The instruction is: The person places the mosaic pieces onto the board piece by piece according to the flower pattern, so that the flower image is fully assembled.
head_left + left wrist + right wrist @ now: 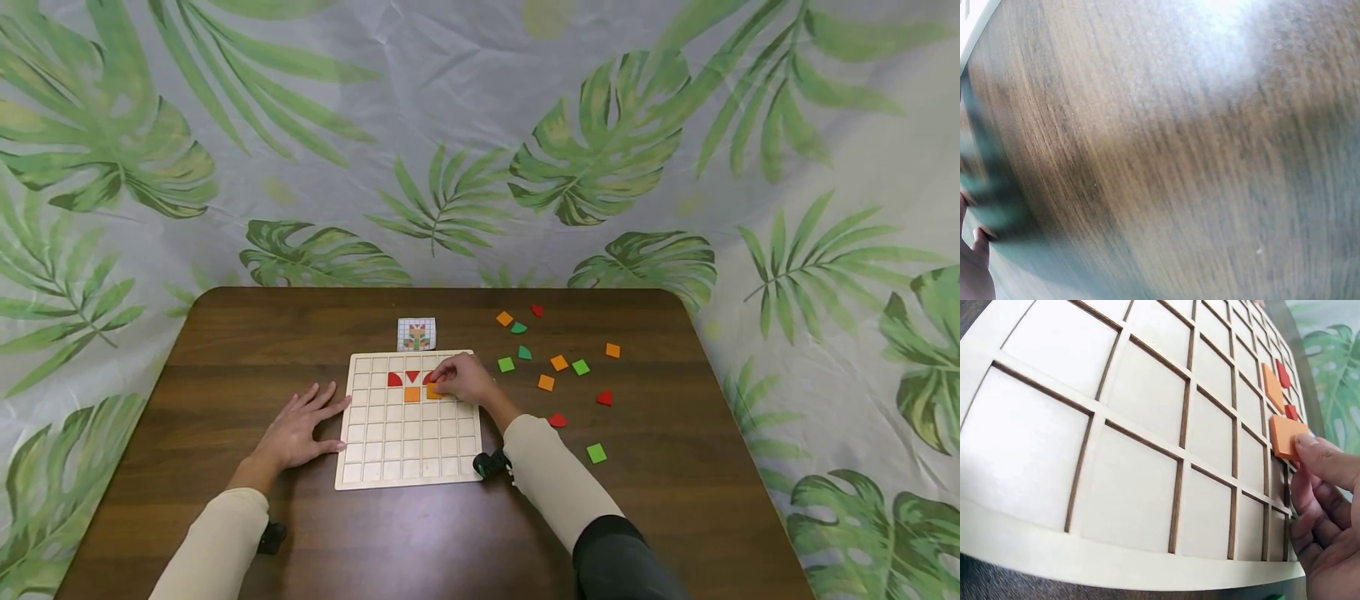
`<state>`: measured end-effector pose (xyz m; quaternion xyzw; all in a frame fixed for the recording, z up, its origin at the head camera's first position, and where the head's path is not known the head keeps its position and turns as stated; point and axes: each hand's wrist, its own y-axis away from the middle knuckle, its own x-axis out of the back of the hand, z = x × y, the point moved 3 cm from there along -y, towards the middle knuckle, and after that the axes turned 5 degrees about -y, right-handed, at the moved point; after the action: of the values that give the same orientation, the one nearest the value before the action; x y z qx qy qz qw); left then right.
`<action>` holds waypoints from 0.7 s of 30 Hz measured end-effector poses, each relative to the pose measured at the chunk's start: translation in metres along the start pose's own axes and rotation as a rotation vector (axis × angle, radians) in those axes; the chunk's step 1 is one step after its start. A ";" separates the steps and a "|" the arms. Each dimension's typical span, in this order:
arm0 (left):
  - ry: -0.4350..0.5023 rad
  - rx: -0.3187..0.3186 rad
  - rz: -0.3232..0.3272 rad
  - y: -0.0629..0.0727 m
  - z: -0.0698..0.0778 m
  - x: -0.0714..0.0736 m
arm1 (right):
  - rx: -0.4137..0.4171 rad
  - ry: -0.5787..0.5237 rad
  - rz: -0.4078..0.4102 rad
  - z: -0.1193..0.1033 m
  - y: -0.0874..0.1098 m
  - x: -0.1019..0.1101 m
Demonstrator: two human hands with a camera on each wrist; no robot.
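A wooden grid board [408,486] lies on the table. My right hand [467,379] pinches an orange square tile [1287,435] over the upper part of the board, tilted, thumb on top. Left of it, another orange square tile [412,394] sits in a cell. In the row above are a red quarter-circle tile [395,379], a red triangle tile [412,377] and a further red piece [428,377] partly hidden by the right hand. My left hand [296,429] rests on the table with fingers spread, fingertips at the board's left edge.
A printed pattern card [417,333] lies behind the board. Loose tiles are scattered to the right, among them an orange square [612,350], a light green square [596,453], a dark green quarter-circle [525,352] and a red one [557,420]. A leaf-patterned cloth [450,200] hangs behind the table.
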<state>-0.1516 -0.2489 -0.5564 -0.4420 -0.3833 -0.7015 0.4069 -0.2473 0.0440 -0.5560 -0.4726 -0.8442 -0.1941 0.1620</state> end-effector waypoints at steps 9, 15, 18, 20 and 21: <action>-0.006 -0.008 0.004 0.001 -0.001 -0.001 | -0.006 0.022 0.053 0.004 0.001 -0.009; -0.006 -0.012 0.010 0.001 -0.001 -0.001 | -0.021 0.027 0.108 0.004 0.005 -0.013; -0.009 -0.013 0.011 0.001 -0.001 -0.001 | -0.011 0.019 0.133 0.004 0.007 -0.013; -0.012 -0.014 0.011 0.001 -0.001 -0.001 | -0.013 0.010 0.148 0.004 0.008 -0.014; -0.013 -0.015 0.011 0.000 -0.002 -0.002 | -0.017 0.008 0.154 0.004 0.008 -0.014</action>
<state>-0.1513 -0.2500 -0.5583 -0.4518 -0.3781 -0.6993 0.4049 -0.2338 0.0398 -0.5647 -0.5367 -0.8030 -0.1900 0.1759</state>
